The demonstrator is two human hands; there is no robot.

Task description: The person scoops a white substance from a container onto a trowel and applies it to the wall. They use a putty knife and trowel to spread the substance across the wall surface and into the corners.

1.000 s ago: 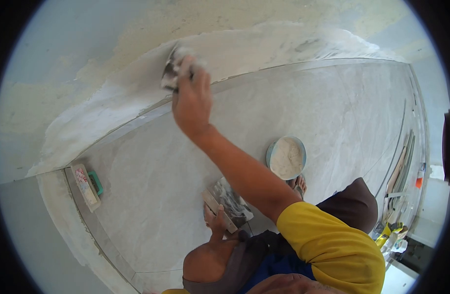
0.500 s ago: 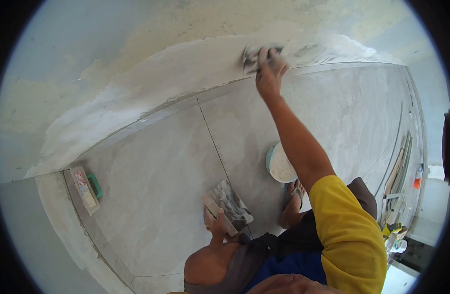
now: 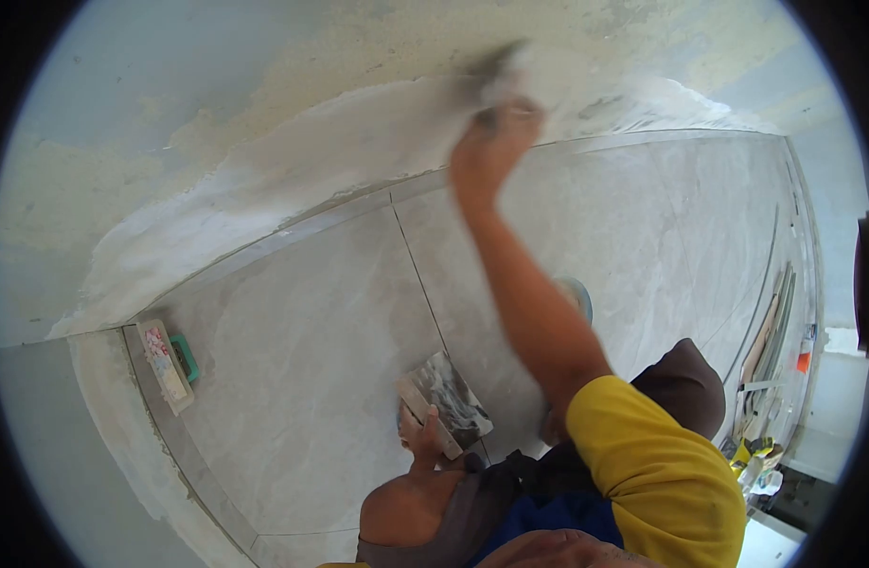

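Note:
My right hand [image 3: 499, 133] is closed around the handle of a plastering trowel [image 3: 496, 76], smeared by motion, at the lower part of the wall. Around it lies a band of pale, fresh plaster [image 3: 359, 123] just above the floor edge. Low in front of my body, my left hand [image 3: 420, 435] grips a wide putty blade [image 3: 449, 398] by its light, bar-shaped back edge. White and grey plaster streaks cover that blade's face. Behind my right forearm a tub [image 3: 578, 295] is mostly hidden.
A float with a green handle [image 3: 184, 358] and a pale block [image 3: 163, 367] lie in the left corner. Long strips [image 3: 769, 327] lie along the right wall, near an orange-labelled item [image 3: 805, 358]. Large grey tiles [image 3: 283, 379] cover the floor.
My right hand and the trowel have swung up the wall, and the forearm has shifted left, covering most of the tub. My left hand has barely moved.

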